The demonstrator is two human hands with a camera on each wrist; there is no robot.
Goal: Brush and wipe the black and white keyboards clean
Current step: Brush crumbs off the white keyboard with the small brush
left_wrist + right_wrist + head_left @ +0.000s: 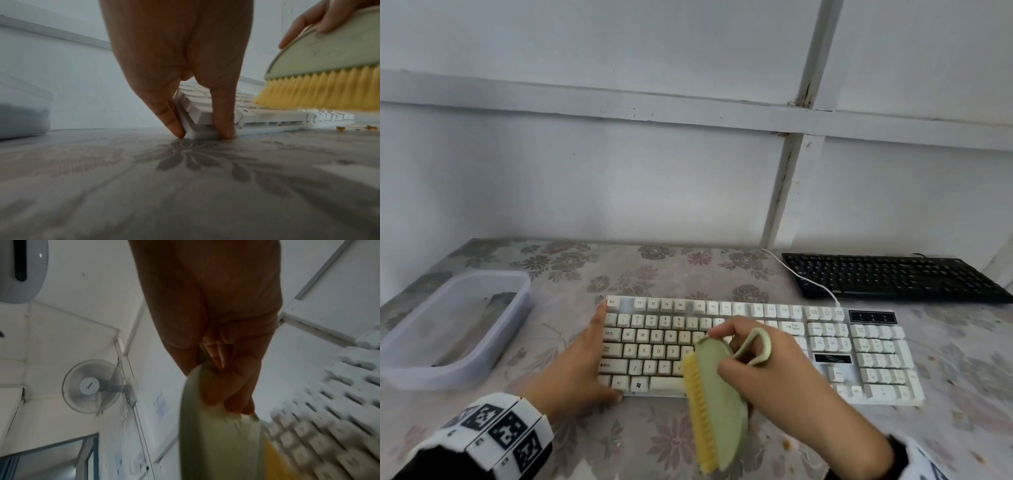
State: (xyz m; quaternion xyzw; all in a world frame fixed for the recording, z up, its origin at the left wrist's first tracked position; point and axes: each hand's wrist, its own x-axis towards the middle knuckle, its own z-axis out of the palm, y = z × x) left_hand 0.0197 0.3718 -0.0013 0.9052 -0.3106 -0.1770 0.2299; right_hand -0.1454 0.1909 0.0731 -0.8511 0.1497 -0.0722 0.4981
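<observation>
White keyboard (756,346) near front edge of floral table (945,431), black keyboard (893,277) at back-right corner. Left hand (582,363) braces its left end, fingers straight. Right hand (787,373) grasps green brush (719,397), bristles just above keys. Advice: short strokes toward front edge, light pressure, flick crumbs (370,127) off.

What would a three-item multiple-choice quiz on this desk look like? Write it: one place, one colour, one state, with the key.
1. Where is the black keyboard?
A. in the tub
B. behind the white keyboard, to the right
C. under the brush

2. What colour are the bristles of the brush?
A. yellow
B. black
C. red

3. What is the left hand doing?
A. holding a cloth
B. hanging idle
C. bracing the white keyboard's left end

Key: 1 B, it lies by the wall, far right. 2 A, yellow shows under the green back. 3 C, finger and thumb flank the keyboard's corner, while the right hand grips the brush.
</observation>
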